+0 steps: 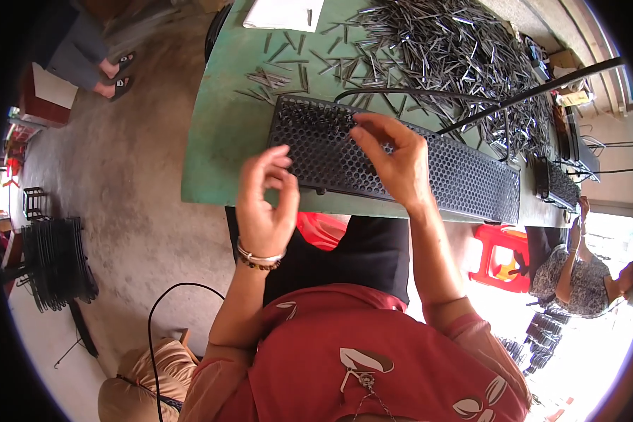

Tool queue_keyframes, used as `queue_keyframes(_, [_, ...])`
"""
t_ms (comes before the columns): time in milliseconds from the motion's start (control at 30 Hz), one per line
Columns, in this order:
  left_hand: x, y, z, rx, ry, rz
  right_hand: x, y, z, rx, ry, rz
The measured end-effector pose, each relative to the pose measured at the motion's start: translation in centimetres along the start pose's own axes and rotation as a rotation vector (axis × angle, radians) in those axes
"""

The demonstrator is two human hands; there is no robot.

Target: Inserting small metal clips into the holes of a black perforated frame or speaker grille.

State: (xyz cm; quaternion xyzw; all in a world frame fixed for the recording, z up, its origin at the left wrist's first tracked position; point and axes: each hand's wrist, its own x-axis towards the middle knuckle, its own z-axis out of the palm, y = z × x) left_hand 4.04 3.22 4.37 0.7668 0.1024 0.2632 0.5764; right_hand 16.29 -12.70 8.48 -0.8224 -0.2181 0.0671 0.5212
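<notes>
A long black tray (443, 169) full of round holes lies along the near edge of the green table. Small dark pieces (309, 116) stick up from holes at its left end. My right hand (401, 158) is over the tray beside these pieces, thumb and forefinger pinched close together; anything between their tips is too small to make out. Just off the tray's near left corner, my left hand (266, 204) hangs in the air, fingers loosely bent and apart from the thumb, with nothing visible in it.
A big heap of thin dark metal strips (464, 56) covers the far table, with loose ones scattered leftward. Black bars (534, 91) cross above the tray. A white paper (283, 14) lies far left. Red stools (499, 259) and another person (577, 281) are at the right.
</notes>
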Motion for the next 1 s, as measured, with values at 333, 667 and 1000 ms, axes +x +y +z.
queue_keyframes(333, [0.6,-6.3,0.3,0.396,0.026,-0.011,1.7,3.6,1.3,-0.24,0.115,-0.267])
queue_keyframes(667, [0.4,-6.9,0.7,0.259,0.011,-0.108,1.7,3.7,1.2,-0.577,0.046,-0.476])
queue_keyframes(1000, [1.6,-7.3,-0.4,-0.047,-0.068,-0.224,-0.1,4.0,-2.3,-0.371,0.262,-0.335])
